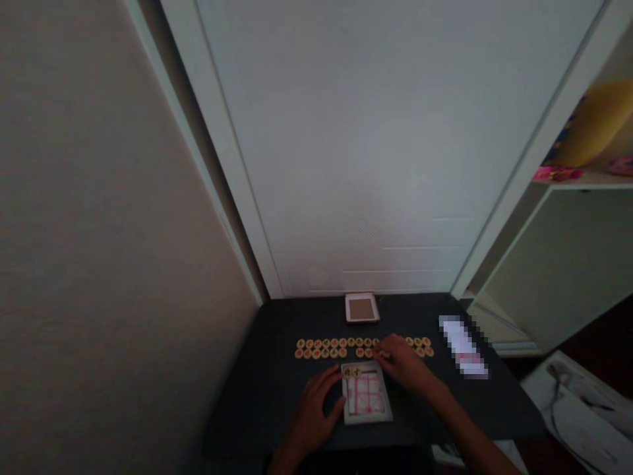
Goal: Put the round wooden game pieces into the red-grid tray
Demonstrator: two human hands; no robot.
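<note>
A small white box [366, 396] with a pink grid inside lies on the dark table [257, 396] near the front edge. My left hand [316, 402] rests against the box's left side, fingers curled along it. My right hand [403, 363] reaches over two rows of several round tan game pieces [326, 348], its fingertips pinched at a piece near the row's middle. One or two pieces sit in the box's top left corner.
A square white box lid [362, 308] lies at the table's far edge against a white door. A pale blurred object [463, 346] lies at the table's right. Shelves with a yellow item [598, 125] stand to the right, a beige wall to the left.
</note>
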